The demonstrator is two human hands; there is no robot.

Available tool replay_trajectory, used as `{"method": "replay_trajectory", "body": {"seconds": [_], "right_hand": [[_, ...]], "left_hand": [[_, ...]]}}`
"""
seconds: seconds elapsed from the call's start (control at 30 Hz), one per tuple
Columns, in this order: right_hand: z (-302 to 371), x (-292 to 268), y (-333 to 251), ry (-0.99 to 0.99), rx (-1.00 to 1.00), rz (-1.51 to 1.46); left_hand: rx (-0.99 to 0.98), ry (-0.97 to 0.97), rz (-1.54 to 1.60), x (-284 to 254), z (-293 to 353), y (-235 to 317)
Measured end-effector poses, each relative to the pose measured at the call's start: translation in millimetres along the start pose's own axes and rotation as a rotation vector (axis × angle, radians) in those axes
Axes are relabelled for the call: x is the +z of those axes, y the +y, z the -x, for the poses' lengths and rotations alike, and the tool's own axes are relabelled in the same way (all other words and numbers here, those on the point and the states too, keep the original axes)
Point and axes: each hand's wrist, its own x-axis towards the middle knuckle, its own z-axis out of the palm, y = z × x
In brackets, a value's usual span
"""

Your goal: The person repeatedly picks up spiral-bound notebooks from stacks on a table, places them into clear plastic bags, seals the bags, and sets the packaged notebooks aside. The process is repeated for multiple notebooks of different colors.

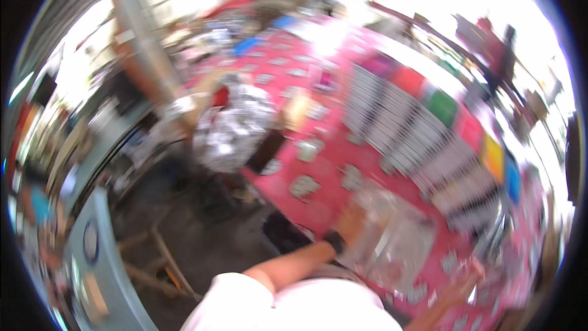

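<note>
A clear plastic bag [401,248] lies on the pink-red patterned tablecloth [318,208] in front of me. My left hand [354,224], with a dark band at the wrist, is at the bag's left side. Plastic and motion blur hide its fingers, so its grip does not show. Lower right, my right hand [456,291] is low over the cloth beside some shiny clear plastic [474,270]. Smearing hides whether its fingers hold any of it. Beyond the bag, several stacks of bound books or pads [416,135] stand in a row, with coloured covers along their far side.
A crumpled silver-grey plastic bundle [236,125] sits at the table's left corner, next to a yellowish box [296,110]. Left of the table are a wooden frame [162,257] on the dark floor and a pale blue panel [104,257]. An orange-brown post [144,55] rises behind.
</note>
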Motion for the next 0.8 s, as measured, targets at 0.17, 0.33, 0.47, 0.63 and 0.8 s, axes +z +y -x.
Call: {"method": "replay_trajectory", "body": {"seconds": [0.17, 0.33, 0.47, 0.63, 0.8], "right_hand": [[-16.4, 44.5, 49.4, -0.275, -0.12, 0.35], [-27.3, 49.9, 92.7, -0.419, -0.314, 0.677], [-38.4, 39.3, 120.4, -0.48, -0.498, 0.862], [-55.7, 20.8, 162.2, -0.526, -0.826, 0.913], [-39.5, 41.4, 131.7, -0.544, -0.893, 1.175]], "left_hand": [[-0.181, -0.019, 0.353, 15.1, -8.1, 33.6], [-0.337, 0.005, 0.031, -36.4, 7.4, 46.7], [-0.249, 0.067, 0.077, 61.2, 4.0, 36.7], [-0.145, 0.366, -0.076, 98.8, -16.5, 37.5], [-0.256, -0.141, 0.281, 29.9, 3.6, 45.1]]}}
